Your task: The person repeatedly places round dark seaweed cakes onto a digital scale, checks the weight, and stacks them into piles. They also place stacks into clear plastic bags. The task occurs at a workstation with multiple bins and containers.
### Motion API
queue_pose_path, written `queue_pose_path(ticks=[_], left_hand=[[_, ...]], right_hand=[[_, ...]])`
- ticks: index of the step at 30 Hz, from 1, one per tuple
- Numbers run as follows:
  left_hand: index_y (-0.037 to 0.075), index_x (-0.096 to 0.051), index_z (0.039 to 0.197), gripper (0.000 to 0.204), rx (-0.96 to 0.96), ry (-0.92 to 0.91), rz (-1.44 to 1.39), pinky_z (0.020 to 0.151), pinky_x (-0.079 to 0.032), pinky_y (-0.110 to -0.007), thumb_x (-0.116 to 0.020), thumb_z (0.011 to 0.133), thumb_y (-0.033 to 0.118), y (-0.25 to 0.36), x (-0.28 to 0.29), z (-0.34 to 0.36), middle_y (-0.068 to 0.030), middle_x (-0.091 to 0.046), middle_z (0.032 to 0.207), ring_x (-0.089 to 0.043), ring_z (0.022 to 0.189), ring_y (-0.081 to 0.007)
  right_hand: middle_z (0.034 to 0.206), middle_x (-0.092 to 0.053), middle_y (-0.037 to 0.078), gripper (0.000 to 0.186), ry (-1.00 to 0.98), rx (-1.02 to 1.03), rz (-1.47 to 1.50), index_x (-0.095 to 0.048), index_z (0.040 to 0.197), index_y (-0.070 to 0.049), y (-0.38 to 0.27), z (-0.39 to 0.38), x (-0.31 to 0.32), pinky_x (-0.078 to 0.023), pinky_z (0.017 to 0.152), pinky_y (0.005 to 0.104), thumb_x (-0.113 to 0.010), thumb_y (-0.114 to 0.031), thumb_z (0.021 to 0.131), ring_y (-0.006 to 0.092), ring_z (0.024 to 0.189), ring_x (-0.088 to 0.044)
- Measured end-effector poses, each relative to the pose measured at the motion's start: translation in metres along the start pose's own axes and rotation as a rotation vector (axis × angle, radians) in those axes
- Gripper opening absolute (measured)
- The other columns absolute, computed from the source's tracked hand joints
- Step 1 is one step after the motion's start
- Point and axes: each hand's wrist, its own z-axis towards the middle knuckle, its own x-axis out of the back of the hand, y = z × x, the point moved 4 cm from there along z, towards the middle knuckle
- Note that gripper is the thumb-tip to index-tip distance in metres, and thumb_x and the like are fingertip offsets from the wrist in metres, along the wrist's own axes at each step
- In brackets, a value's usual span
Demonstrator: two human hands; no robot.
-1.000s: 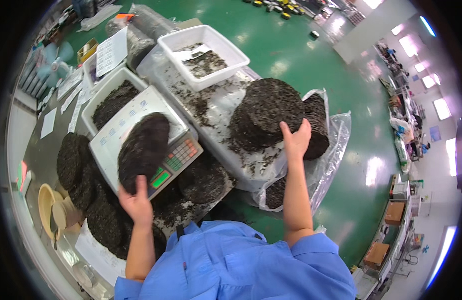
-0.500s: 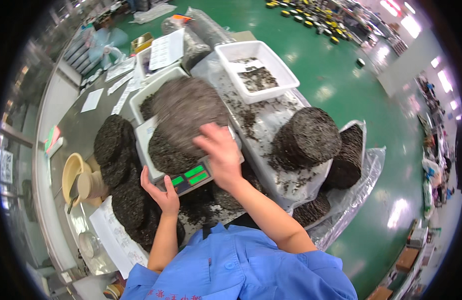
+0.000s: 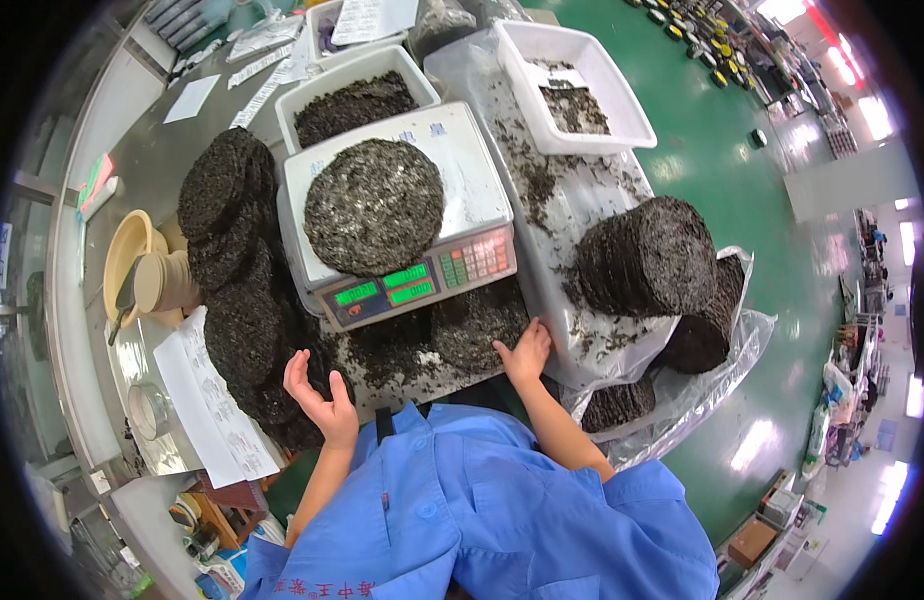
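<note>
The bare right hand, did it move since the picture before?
Yes. Against the white-topped digital scale, the right hand moved toward the blue shirt, from over the scale to in front of it.

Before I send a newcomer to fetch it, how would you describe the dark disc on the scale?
Find the white-topped scale with green displays, near the middle of the view. On it, toward the left, lies a flat, round, blackish disc. It lies alone there, unlike the overlapping discs piled to the left.
</note>
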Motion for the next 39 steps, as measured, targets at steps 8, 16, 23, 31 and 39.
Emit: queue_pose_path(ticks=[8,16,23,31,39], left_hand=[[-0.001,-0.042,0.134,0.049,-0.029,-0.143,-0.004,0.110,-0.036,-0.042,-0.060,0.088,-0.002,0.009,-0.022,0.010,-0.0162,-0.039,0.138,-0.048,0.127,-0.0296],[-0.002,-0.045,0.130,0.047,-0.042,-0.057,-0.091,0.109,-0.037,-0.040,-0.059,0.086,-0.002,0.015,-0.015,0.038,-0.0177,-0.041,0.135,-0.047,0.125,-0.0292],[-0.001,-0.044,0.132,0.047,-0.015,0.060,-0.110,0.107,-0.038,-0.040,-0.059,0.087,-0.002,0.001,0.009,0.046,-0.0161,-0.041,0.135,-0.049,0.123,-0.0282],[0.001,-0.044,0.133,0.043,-0.036,0.050,-0.069,0.108,-0.037,-0.041,-0.058,0.094,0.006,0.009,0.014,0.042,-0.0154,-0.039,0.138,-0.047,0.127,-0.0290],[0.000,-0.046,0.131,0.039,0.068,0.137,0.043,0.107,-0.039,-0.040,-0.058,0.094,0.006,-0.029,0.050,0.015,-0.0153,-0.042,0.135,-0.049,0.123,-0.0276]], right_hand=[[0.118,-0.054,0.020,0.074,-0.025,-0.079,-0.020,-0.051,0.124,0.002,-0.024,0.002,-0.009,-0.044,0.098,0.0447,-0.087,-0.026,0.067,0.0387,0.112,-0.051],[0.126,-0.059,0.017,0.054,-0.321,-0.279,1.167,-0.046,0.126,0.008,-0.006,-0.017,0.027,-0.044,0.101,0.0357,-0.074,-0.003,0.081,0.0249,0.118,-0.056],[0.134,-0.054,0.012,0.041,-0.058,-0.115,1.369,-0.044,0.136,0.005,-0.084,-0.031,0.237,-0.041,0.104,0.0323,-0.053,-0.005,0.097,0.0188,0.120,-0.054],[0.143,-0.048,0.015,0.061,0.200,1.026,0.184,-0.055,0.137,-0.018,-0.271,0.034,0.184,-0.019,0.117,0.0586,-0.061,0.001,0.079,0.0347,0.138,-0.037],[0.137,-0.050,0.017,0.052,0.185,0.776,0.369,-0.054,0.128,-0.005,-0.197,-0.001,0.177,-0.023,0.117,0.0561,-0.061,0.000,0.077,0.0366,0.131,-0.044]])
